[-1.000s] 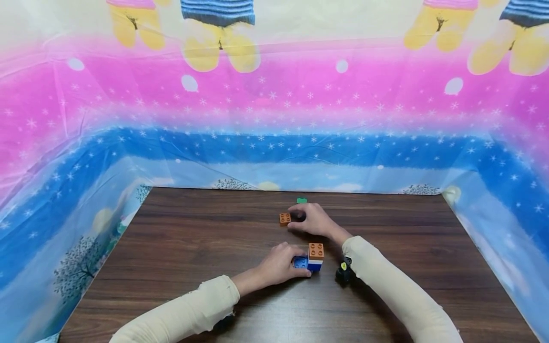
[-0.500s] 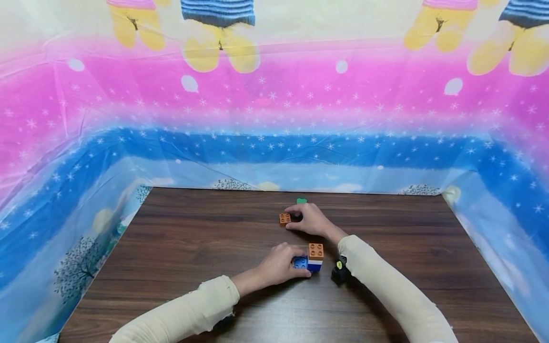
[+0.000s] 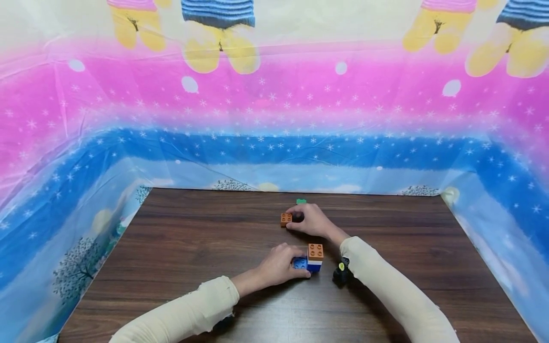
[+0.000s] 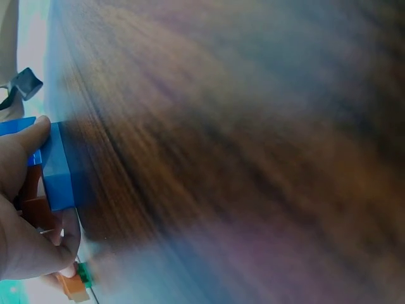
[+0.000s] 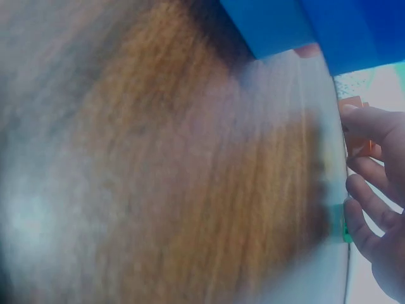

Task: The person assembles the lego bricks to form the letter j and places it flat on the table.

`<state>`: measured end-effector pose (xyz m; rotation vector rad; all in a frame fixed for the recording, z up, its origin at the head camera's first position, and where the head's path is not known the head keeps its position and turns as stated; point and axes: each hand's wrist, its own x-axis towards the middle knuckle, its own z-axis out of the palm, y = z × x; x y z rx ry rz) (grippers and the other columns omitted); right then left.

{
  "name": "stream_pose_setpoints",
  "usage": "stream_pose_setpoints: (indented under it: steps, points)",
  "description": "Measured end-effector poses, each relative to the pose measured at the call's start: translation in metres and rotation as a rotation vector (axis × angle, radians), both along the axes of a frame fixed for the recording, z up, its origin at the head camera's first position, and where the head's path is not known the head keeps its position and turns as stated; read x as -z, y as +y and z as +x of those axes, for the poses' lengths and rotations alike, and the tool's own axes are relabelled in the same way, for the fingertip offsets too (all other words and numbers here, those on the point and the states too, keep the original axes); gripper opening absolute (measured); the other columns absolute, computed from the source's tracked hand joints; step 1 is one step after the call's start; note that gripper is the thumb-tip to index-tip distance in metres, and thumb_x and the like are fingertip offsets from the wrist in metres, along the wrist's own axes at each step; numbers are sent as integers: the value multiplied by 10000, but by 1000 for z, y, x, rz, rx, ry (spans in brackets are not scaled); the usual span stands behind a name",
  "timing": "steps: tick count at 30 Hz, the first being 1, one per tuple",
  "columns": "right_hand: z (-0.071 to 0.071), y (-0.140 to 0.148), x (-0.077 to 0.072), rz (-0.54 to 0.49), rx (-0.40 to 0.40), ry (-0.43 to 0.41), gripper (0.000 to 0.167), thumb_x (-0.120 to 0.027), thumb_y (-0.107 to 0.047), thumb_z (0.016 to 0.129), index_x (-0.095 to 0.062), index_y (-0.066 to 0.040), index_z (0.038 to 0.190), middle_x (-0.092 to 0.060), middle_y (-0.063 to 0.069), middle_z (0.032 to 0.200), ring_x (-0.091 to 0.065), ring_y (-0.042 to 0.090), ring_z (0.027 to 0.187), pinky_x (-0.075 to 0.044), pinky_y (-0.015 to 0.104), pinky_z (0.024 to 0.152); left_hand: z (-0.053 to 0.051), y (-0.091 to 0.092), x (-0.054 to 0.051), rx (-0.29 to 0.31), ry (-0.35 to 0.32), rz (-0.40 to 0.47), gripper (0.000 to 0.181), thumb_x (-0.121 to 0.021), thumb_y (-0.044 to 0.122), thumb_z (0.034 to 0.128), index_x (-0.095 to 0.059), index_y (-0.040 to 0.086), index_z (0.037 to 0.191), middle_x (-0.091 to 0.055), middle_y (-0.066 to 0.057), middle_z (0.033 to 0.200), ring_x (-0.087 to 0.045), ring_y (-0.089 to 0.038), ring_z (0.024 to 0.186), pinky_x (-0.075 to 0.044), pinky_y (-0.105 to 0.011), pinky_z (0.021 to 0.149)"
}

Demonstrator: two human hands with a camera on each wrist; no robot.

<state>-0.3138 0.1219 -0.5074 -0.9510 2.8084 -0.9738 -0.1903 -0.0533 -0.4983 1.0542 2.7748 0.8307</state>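
Note:
My left hand (image 3: 276, 264) grips a small stack of toy building bricks on the wooden table (image 3: 193, 228). The stack has a light blue brick (image 3: 300, 263) between thumb and fingers, and beside it a dark blue brick (image 3: 314, 268), a white layer and an orange brick (image 3: 315, 250) on top. In the left wrist view the thumb lies against the blue brick (image 4: 57, 174). Farther back, my right hand (image 3: 314, 220) pinches a separate orange brick (image 3: 286, 219) between thumb and index finger. The right wrist view also shows this orange brick (image 5: 358, 139), partly hidden by the thumb.
A green brick (image 3: 301, 201) lies just beyond the right hand, near the table's back edge. A printed cloth (image 3: 274, 147) surrounds the back and sides of the table. A black wrist camera (image 3: 340, 272) hangs by the right sleeve.
My right thumb and index finger have closed on the separate orange brick, which has shifted slightly to the right. The left hand and its stack stay in place.

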Motion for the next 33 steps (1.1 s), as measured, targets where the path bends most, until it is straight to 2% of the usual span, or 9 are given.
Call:
stream_pose_setpoints:
  steps: [7,12,19,22,25,33]
  points:
    - [4,7,-11,-23,5,-13,423,-791,-284,912,-697,-140,1299,-724,13,1091,-660,116,878,-554,375,787,-1,1,1,-9,-1,-21,479,-814,409,873,-742,118,1246,-756,27,1138,-636,-94,929,-493,-291,831]
    - [8,13,-20,-34,-9,17,441,-786,-284,919,-685,-141,1324,-713,36,1143,-676,114,922,-566,348,807,-1,1,1,-14,-1,-17,484,-814,414,872,-742,111,1243,-754,17,1150,-633,-103,922,-495,-285,811]
    - [18,18,-40,-32,-25,35,428,-787,-293,917,-695,-152,1311,-693,35,1149,-661,128,886,-556,340,770,-2,1,2,-8,-10,1,468,-820,408,867,-748,119,1229,-758,22,1122,-620,-81,885,-483,-260,781]
    - [22,19,-47,-36,-32,54,432,-791,-304,912,-696,-162,1309,-697,24,1159,-665,156,932,-553,340,783,-2,1,1,-10,-9,5,465,-821,406,867,-752,110,1219,-758,9,1116,-619,-86,886,-478,-252,769]
    - [26,20,-52,-30,-41,77,441,-794,-312,908,-698,-156,1309,-700,26,1195,-659,193,995,-551,351,797,-2,1,2,-15,-10,1,478,-818,408,870,-749,93,1223,-757,-11,1121,-621,-102,900,-476,-244,759]
    - [43,30,-62,-47,-57,108,443,-792,-305,910,-695,-123,1302,-703,47,1206,-670,211,1007,-575,399,795,-1,2,2,-6,3,1,485,-819,394,871,-746,62,1217,-759,-35,1116,-648,-126,925,-490,-262,769]
